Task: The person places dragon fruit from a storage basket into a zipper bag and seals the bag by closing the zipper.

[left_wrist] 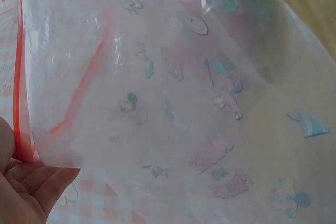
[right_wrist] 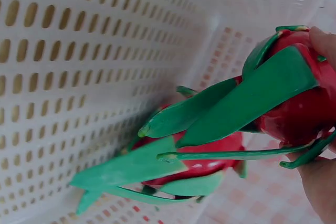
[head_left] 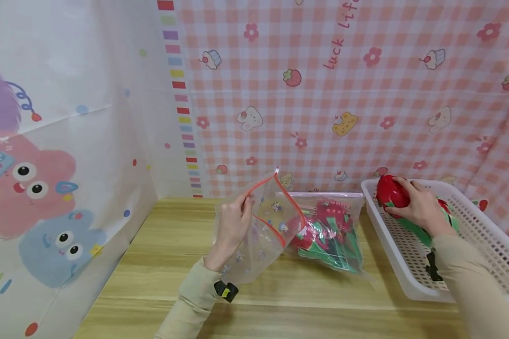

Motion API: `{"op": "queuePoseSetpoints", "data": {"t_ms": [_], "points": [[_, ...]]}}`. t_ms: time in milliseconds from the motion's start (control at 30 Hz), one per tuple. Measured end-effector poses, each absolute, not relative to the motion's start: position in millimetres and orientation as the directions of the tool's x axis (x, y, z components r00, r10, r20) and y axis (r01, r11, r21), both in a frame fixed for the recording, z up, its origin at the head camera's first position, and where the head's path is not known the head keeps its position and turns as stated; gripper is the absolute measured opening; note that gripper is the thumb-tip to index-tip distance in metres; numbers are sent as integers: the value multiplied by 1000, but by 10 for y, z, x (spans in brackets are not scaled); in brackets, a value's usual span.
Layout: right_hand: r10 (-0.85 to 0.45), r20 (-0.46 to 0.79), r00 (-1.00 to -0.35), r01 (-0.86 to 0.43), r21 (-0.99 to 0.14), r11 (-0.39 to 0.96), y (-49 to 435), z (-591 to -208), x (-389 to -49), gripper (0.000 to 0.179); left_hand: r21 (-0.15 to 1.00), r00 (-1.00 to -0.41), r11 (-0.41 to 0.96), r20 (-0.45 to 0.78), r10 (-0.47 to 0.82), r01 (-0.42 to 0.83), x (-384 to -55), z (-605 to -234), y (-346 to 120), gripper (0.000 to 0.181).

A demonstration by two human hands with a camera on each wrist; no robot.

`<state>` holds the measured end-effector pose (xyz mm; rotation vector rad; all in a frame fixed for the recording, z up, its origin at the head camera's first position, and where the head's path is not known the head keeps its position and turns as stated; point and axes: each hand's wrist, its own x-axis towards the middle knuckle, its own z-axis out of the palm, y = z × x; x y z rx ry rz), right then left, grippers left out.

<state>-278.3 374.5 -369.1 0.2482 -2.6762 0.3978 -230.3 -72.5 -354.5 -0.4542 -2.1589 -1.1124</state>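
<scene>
My left hand (head_left: pixel 233 223) pinches the edge of a clear zip bag (head_left: pixel 254 263) with a red zip strip and small cartoon prints. The bag's mouth gapes toward the right; nothing shows inside it. In the left wrist view, the thumb and fingers hold the bag (left_wrist: pixel 173 108) by its red-edged rim. My right hand (head_left: pixel 424 207) grips a glossy red artificial dragon fruit (head_left: pixel 391 192) with long green leaves, over the far left part of a white basket (head_left: pixel 390 254). Below it, the right wrist view shows a second dragon fruit (right_wrist: pixel 210 153) lying in the basket.
Between the open bag and the basket lies another clear zip bag (head_left: pixel 331 230) filled with red and green dragon fruits. A black item (head_left: pixel 433 268) is in the basket. Behind the wooden table (head_left: pixel 152 263) hangs a pink checked cloth (head_left: pixel 322 103).
</scene>
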Motion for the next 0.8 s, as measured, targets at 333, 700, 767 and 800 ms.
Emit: {"op": "queuePoseSetpoints", "data": {"t_ms": [333,700,767,800], "points": [[-160,570,-806,-306,-169,937,3577,-3415,-2692,80,614,-741,564,672,-5,552,-2304,-3535,-726,24],[-206,650,-731,-342,-88,936,3117,-3109,-2500,82,616,-742,563,670,-7,551,-2300,-3526,-721,25],[-211,640,-739,-350,-97,932,3009,-3061,-2451,83,616,-743,562,670,-7,551,-2299,-3528,-720,25],[-216,631,-745,-356,-103,929,2955,-3040,-2426,84,617,-743,562,670,-7,551,-2299,-3529,-720,25]]}}
